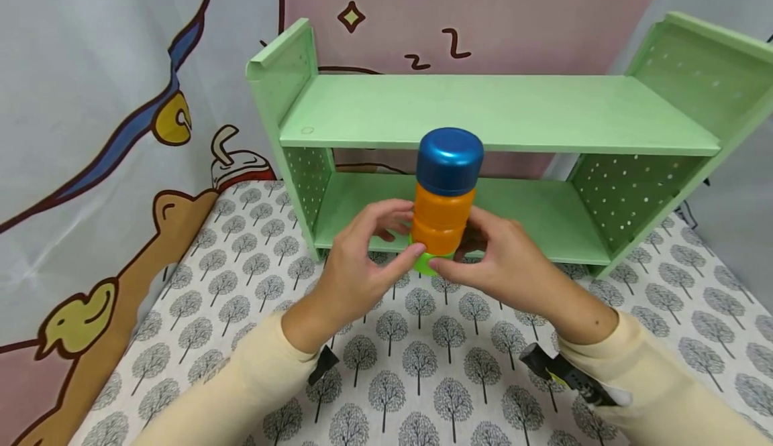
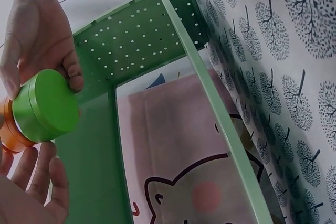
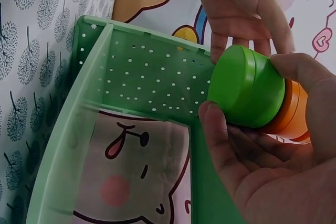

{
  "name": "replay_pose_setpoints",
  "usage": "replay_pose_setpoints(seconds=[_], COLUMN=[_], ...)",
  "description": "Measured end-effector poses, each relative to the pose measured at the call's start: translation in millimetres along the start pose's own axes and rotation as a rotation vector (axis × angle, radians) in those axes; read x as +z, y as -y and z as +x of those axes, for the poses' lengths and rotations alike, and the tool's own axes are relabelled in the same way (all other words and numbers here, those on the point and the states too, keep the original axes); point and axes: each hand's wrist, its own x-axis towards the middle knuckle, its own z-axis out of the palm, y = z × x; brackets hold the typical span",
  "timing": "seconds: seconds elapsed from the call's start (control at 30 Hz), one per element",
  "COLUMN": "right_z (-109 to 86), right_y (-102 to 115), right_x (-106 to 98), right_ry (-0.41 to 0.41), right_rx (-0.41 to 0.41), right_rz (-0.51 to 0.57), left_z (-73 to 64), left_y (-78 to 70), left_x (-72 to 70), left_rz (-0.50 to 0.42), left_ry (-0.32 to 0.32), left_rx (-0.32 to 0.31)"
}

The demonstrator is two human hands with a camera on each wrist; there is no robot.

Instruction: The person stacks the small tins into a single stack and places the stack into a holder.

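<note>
A bottle with a shiny blue cap, orange body and green base stands nearly upright in the air in the head view, its top leaning slightly right. My right hand grips its lower part, thumb in front and fingers around the far side. From the other side my left hand reaches in, thumb tip at the orange-green border and fingers loosely extended beside the bottle. Both wrist views show the green base from below. In the right wrist view, thumb and fingertips of the right hand press against that base.
Behind the bottle stands a light green two-tier shelf with dotted side panels. A tree-patterned cloth covers the surface below. Cartoon-printed curtains hang at the left and back.
</note>
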Motion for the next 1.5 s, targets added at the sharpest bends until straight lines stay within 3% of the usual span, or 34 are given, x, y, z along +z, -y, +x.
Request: replay_pose_setpoints(seconds=[0.37, 1.5], right_z=[2.4, 4.8], right_y=[3.9, 13.5], right_x=[-6.1, -16.5], right_ry=[-0.010, -0.042], right_rx=[-0.025, -0.018], right_rz=[-0.022, -0.058], left_z=[7.5, 21.1], left_y=[-8.5, -13.5], left_x=[-2.5, -3.8], left_rz=[0.025, 0.014], left_ry=[0.016, -0.013], left_rx=[-0.011, 0.018])
